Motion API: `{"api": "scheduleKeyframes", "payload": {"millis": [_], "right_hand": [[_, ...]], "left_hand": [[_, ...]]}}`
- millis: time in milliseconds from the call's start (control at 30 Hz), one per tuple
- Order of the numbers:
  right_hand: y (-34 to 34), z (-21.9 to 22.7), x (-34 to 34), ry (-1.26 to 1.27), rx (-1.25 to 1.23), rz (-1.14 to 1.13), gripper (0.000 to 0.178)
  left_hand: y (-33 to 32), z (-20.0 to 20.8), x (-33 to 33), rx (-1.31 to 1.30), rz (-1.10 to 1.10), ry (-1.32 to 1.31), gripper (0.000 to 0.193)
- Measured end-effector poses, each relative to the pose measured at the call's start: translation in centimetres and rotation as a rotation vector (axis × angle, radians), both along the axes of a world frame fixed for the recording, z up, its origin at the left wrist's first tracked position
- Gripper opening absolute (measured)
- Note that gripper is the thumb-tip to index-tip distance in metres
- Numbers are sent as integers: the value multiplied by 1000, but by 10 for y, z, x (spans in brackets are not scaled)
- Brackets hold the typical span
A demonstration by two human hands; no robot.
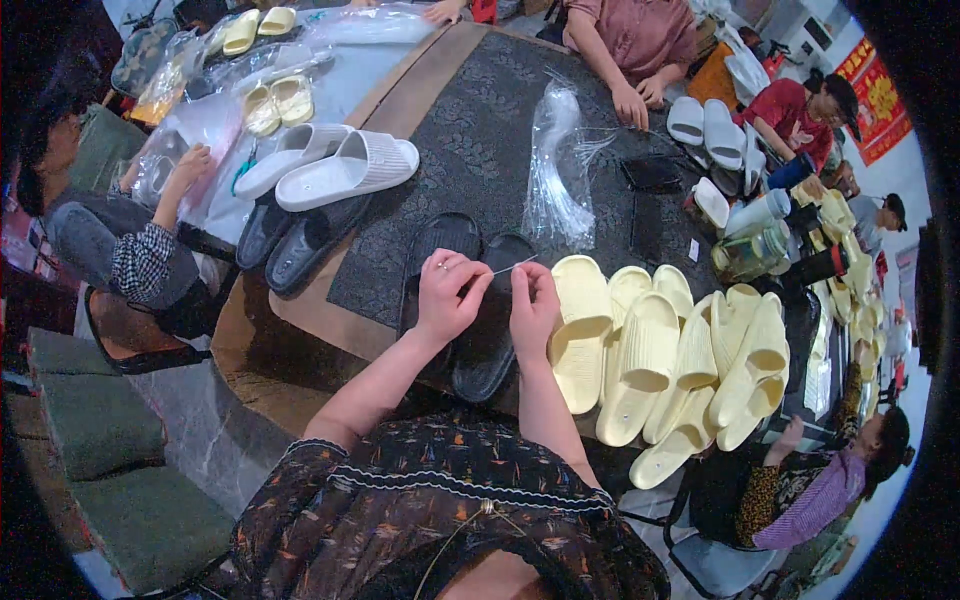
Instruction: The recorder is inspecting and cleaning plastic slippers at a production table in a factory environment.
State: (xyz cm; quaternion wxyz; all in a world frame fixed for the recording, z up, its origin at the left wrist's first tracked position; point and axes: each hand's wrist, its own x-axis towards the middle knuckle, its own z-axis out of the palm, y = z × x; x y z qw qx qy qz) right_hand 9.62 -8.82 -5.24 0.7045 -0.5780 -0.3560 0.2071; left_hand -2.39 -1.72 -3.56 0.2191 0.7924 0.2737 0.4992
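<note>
My left hand (455, 295) and my right hand (534, 302) are close together over a pair of black slides. A thin, pale strand (512, 265) runs between my fingertips, like a fine plastic fastener. The left fingers are pinched on one end, and the right fingers are closed at the other. Below them lie the left black slide (455, 232) and the right black slide (484, 352), partly covered by my hands. Ahead sits a bundle of clear plastic strands (560, 170) in a bag.
Several cream slides (640, 365) are heaped to my right. White slides (350, 172) rest on dark ones (305, 250) at the left. Bottles (760, 215) and a black pouch (652, 172) stand on the right. Other people work around the table, one person's hands (640, 98) across from me.
</note>
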Motion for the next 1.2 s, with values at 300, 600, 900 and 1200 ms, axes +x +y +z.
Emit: {"api": "scheduleKeyframes", "payload": {"millis": [300,600,900,1200], "right_hand": [[1,-6,3,-61,-30,19,11],[-1,-1,0,24,-36,21,8],[-1,1,1,-108,-44,-11,7],[2,-4,2,38,0,44,8]], "left_hand": [[5,-4,-2,64,-15,29,6],[3,-5,-3,72,-12,14,6],[2,-1,-4,87,-7,31,6],[4,-1,-5,54,-21,33,6]]}}
